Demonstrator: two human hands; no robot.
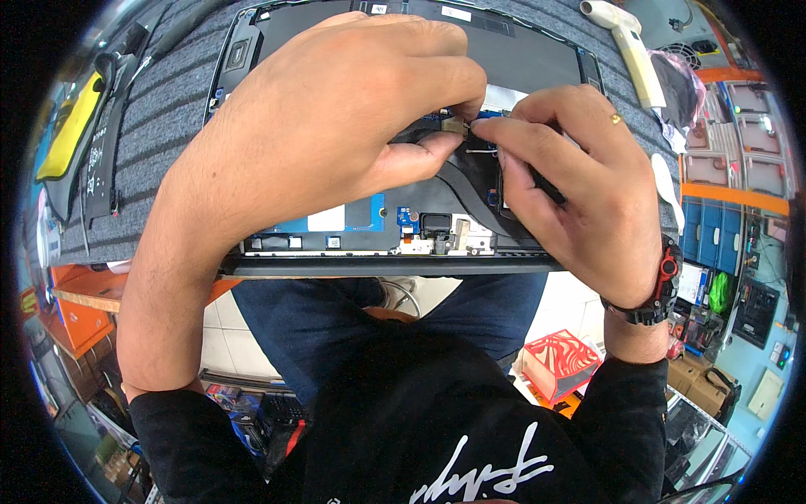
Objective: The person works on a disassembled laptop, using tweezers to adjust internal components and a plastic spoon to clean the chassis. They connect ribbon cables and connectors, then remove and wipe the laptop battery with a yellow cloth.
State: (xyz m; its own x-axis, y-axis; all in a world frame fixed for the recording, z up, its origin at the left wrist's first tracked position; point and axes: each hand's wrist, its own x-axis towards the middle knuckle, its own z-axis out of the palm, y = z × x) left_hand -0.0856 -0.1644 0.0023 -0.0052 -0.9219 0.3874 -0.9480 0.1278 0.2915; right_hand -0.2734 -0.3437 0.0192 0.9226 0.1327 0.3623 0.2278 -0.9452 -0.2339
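An opened laptop lies before me, its inner boards and black cooling pipe exposed. My left hand reaches over it from the left, thumb and index finger closed on a small tan piece, perhaps a connector or a bit of tape. From the right, my right hand meets it, index fingertip right beside that piece. Its other fingers are curled, and what they hold, if anything, is hidden. A thin, light-coloured wire or pin shows just under the right fingertips. My hands cover much of the boards.
The laptop lies on a ribbed grey mat. Left of it are a black battery-like strip and a yellow-and-black item. A cream handheld tool and a white spoon-like item lie right. A red-and-white box sits below.
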